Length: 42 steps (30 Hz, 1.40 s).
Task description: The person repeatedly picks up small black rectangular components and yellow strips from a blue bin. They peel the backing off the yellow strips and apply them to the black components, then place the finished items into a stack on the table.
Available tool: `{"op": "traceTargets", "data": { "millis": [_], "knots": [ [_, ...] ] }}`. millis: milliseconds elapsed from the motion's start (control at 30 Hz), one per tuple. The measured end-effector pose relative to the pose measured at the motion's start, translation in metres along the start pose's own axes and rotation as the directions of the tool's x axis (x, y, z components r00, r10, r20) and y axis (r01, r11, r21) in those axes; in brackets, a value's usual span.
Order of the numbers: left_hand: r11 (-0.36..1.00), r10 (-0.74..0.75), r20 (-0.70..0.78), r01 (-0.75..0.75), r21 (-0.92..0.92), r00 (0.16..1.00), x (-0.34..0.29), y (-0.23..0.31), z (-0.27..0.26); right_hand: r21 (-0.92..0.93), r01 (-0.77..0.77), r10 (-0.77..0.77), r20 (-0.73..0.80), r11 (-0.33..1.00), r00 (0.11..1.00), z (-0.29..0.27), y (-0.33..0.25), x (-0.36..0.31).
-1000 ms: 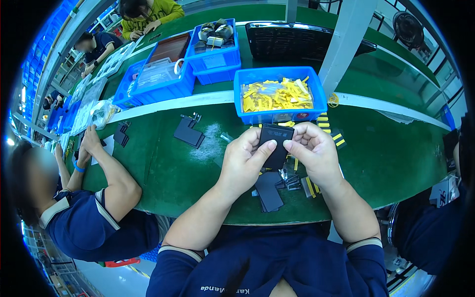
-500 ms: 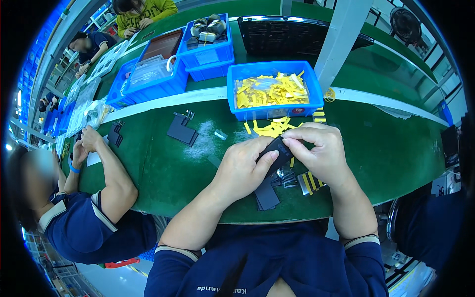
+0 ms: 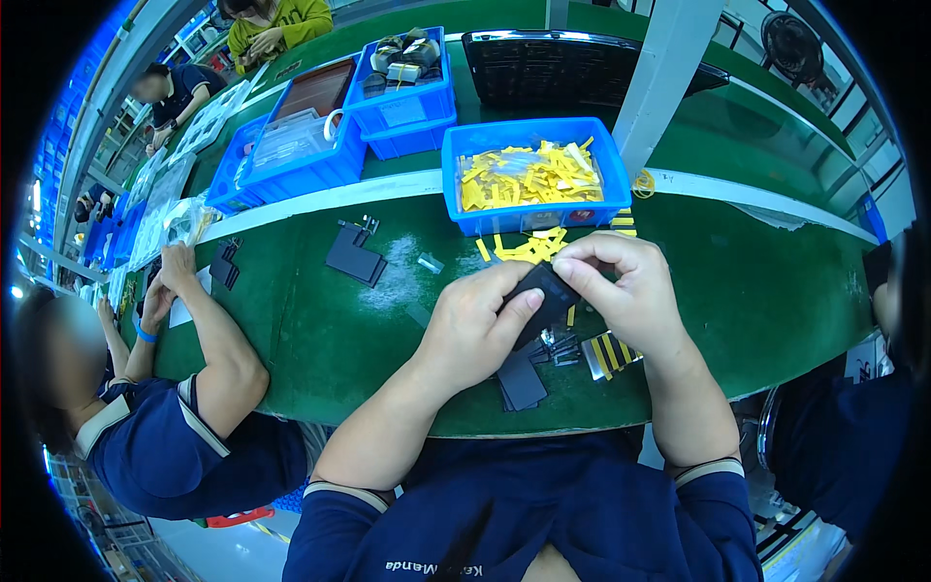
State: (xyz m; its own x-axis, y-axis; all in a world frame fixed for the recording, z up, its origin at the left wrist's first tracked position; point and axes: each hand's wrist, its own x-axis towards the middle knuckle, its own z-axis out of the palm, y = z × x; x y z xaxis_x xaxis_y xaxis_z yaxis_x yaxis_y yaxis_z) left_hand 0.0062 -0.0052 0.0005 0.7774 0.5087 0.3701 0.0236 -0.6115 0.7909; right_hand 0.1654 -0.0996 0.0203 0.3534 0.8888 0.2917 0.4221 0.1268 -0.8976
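Observation:
My left hand (image 3: 477, 318) is closed round a flat black rectangular piece (image 3: 545, 299), thumb on its upper face and fingers beneath. At the far corner of that piece, my right hand (image 3: 621, 283) has thumb and forefinger pinched together; whatever lies between the tips is too small to make out. Loose yellow strips (image 3: 531, 248) lie on the table just beyond my fingers. Nearer to me are a stack of dark flat pieces (image 3: 523, 379), some small dark metal-looking parts (image 3: 561, 346) and a sheet with black and yellow stripes (image 3: 612, 356).
A blue bin (image 3: 536, 221) of yellow strips stands behind my hands, beside a white post (image 3: 669, 82). More dark pieces (image 3: 355, 255) lie left of centre. A co-worker (image 3: 184, 427) sits close on my left. Other blue bins (image 3: 405, 102) stand further back.
The black piece has turned so that more of its upper face shows. My right fingers have curled in slightly at its corner. My left hand has hardly moved.

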Motion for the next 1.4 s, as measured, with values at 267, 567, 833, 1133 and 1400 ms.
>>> {"op": "traceTargets", "data": {
  "millis": [267,567,833,1133,1400],
  "knots": [
    [0.798,-0.175,-0.034,0.122,-0.591,0.984,0.002,-0.01,0.011,0.381,-0.263,0.2,0.198,0.886,0.96,0.0,0.009,-0.006],
    [0.981,-0.194,0.087,0.192,0.032,0.977,0.002,-0.005,0.001,0.261,-0.279,0.345,-0.252,0.924,0.904,-0.112,0.058,-0.021],
    [0.867,-0.051,0.129,-0.02,0.497,0.99,-0.022,0.018,0.009,-0.781,-0.454,-0.204,-0.573,0.429,0.794,-0.166,0.094,-0.061],
    [0.797,-0.09,0.346,-0.141,0.588,0.934,-0.045,0.037,0.011,-0.571,0.291,-0.1,0.342,0.768,0.935,-0.076,0.021,-0.072],
    [0.755,-0.096,0.334,-0.15,0.638,0.938,-0.05,0.037,0.021,-0.641,0.236,-0.029,0.316,0.73,0.948,-0.09,0.028,-0.088]
  ]
}}
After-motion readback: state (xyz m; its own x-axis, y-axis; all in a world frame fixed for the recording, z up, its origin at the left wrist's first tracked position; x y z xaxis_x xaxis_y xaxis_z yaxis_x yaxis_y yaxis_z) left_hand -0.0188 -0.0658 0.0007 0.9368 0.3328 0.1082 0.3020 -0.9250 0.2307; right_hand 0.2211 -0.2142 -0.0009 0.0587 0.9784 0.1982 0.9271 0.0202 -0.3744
